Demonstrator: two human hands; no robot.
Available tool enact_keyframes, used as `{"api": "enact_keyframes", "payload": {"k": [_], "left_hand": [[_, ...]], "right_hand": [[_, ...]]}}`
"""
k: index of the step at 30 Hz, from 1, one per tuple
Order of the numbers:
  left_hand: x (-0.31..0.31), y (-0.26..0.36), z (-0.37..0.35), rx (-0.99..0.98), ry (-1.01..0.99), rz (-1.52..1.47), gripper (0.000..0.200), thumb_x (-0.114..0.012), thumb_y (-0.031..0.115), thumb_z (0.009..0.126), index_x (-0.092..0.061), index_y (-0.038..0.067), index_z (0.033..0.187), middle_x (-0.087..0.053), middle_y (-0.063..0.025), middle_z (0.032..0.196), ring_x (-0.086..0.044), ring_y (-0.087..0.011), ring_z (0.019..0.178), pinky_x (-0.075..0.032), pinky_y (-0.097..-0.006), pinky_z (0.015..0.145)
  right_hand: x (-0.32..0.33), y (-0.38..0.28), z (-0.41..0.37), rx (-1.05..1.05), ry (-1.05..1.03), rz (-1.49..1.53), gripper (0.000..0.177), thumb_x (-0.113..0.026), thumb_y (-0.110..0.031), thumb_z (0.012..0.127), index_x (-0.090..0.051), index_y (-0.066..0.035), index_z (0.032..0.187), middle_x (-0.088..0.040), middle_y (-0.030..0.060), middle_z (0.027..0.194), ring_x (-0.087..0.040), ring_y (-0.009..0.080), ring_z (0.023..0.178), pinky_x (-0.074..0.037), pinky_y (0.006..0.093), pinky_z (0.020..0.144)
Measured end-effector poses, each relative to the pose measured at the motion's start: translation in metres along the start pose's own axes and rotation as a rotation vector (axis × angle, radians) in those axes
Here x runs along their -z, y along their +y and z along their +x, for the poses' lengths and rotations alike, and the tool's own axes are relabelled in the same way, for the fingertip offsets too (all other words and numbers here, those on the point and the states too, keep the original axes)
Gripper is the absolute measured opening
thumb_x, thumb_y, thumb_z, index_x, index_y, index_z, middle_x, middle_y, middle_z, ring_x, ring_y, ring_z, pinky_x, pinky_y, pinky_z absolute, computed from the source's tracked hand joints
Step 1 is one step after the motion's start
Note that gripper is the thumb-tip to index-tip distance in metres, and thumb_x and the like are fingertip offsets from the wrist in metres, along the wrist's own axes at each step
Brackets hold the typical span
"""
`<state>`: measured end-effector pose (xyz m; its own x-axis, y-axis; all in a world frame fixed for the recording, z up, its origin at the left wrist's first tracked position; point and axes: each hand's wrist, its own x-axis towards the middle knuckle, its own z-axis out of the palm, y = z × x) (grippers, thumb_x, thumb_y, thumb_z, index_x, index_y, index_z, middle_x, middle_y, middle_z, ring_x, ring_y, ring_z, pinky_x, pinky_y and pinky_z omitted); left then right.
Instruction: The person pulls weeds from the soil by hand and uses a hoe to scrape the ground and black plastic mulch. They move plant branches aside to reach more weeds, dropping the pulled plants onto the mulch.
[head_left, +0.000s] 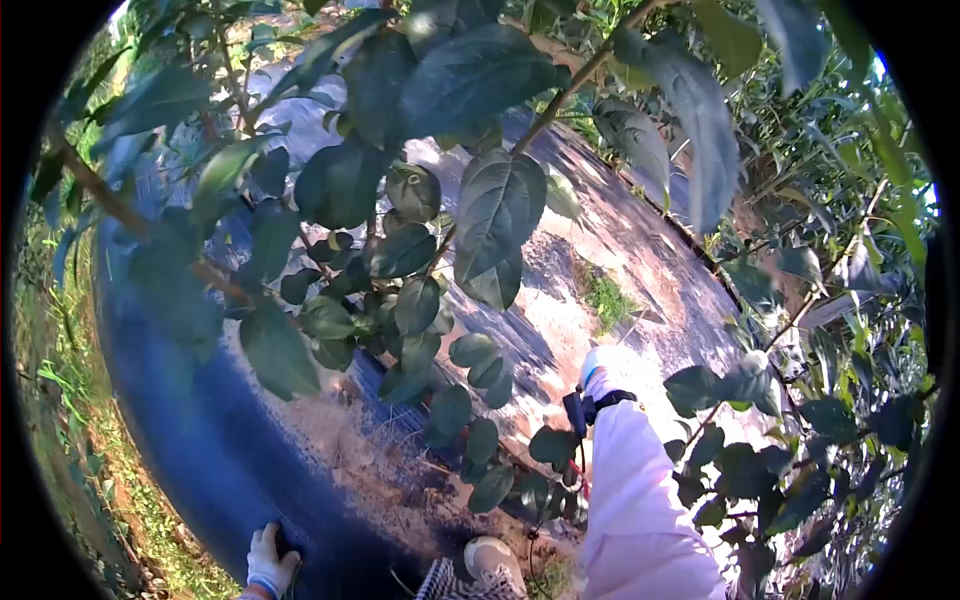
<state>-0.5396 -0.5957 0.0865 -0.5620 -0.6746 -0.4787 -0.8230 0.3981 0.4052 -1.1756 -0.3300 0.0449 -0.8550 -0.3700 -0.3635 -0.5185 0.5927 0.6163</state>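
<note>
My left hand (268, 562), in a white glove, is at the lower left beside the dark sheeting (215, 430) that covers the ground. Its fingers are slightly apart with nothing visible in them. My right arm, in a pale sleeve (635, 490), reaches forward from the bottom. A black strap with a small dark device (580, 412) sits around the wrist. Beyond it, my right hand (605, 366) is washed out by sunlight over the sandy ground, and its fingers do not show clearly. Leafy branches (500, 205) hang close in front of the camera.
A shoe (492, 565) and checked cloth show at the bottom. Soil and dry debris (350, 460) lie over part of the sheeting. Dense foliage (830, 430) stands along the right, and a thick branch (110, 200) crosses the upper left. A green weed tuft (607, 300) grows ahead.
</note>
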Motion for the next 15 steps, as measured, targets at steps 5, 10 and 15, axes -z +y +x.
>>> {"api": "enact_keyframes", "payload": {"k": [5,10,15], "left_hand": [[0.002,0.034,0.005,0.073,0.010,0.063,0.061,-0.073,0.018,0.067,-0.051,0.003,0.121,-0.054,-0.0196,0.112,-0.055,-0.0389,0.103,-0.047,-0.0436,0.090],[0.003,0.042,0.012,0.137,-0.006,0.071,0.058,-0.074,0.016,0.066,-0.052,0.003,0.118,-0.055,-0.0191,0.111,-0.056,-0.0381,0.104,-0.047,-0.0422,0.091],[-0.004,0.026,0.013,0.149,0.000,0.055,0.059,-0.075,0.017,0.066,-0.052,0.003,0.119,-0.055,-0.0192,0.111,-0.057,-0.0379,0.103,-0.048,-0.0423,0.091]], "right_hand": [[-0.024,0.017,0.040,0.213,-0.108,-0.091,0.029,-0.063,-0.039,0.078,-0.074,-0.015,0.090,-0.071,0.0074,0.093,-0.069,0.0272,0.086,-0.054,0.0383,0.072],[-0.062,-0.009,0.075,0.366,-0.155,-0.338,0.027,-0.057,-0.036,0.085,-0.072,-0.019,0.099,-0.070,0.0033,0.104,-0.066,0.0231,0.094,-0.050,0.0408,0.071],[-0.105,-0.012,0.093,0.259,-0.111,-0.505,0.027,-0.053,-0.029,0.087,-0.073,-0.019,0.101,-0.070,0.0028,0.106,-0.066,0.0250,0.095,-0.048,0.0458,0.073]]}}
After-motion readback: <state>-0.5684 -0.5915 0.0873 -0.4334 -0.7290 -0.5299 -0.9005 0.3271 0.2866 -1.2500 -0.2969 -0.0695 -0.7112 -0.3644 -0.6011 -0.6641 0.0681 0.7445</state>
